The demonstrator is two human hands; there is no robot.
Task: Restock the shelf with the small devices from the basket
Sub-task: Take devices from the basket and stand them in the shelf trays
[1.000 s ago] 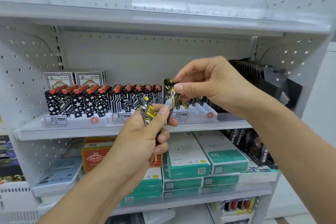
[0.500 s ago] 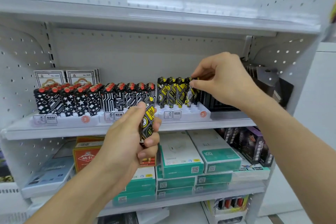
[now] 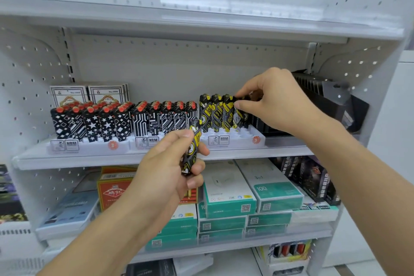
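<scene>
Since a second ago a black-and-yellow lighter (image 3: 238, 116) has been carried from the left hand (image 3: 165, 170) to the white tray (image 3: 233, 140) near the shelf's (image 3: 89, 159) right end, where it is pinched at its top by the right hand (image 3: 275, 105). More lighters (image 3: 191, 152) are gripped in the left hand's curled fingers, just before the shelf's front edge. The lighter is best lowered straight into a free slot — tilting risks knocking its neighbours (image 3: 215, 112). Red-topped lighters (image 3: 125, 121) fill the left trays; dark packs (image 3: 322, 94) crowd the right — the basket is not seen.
</scene>
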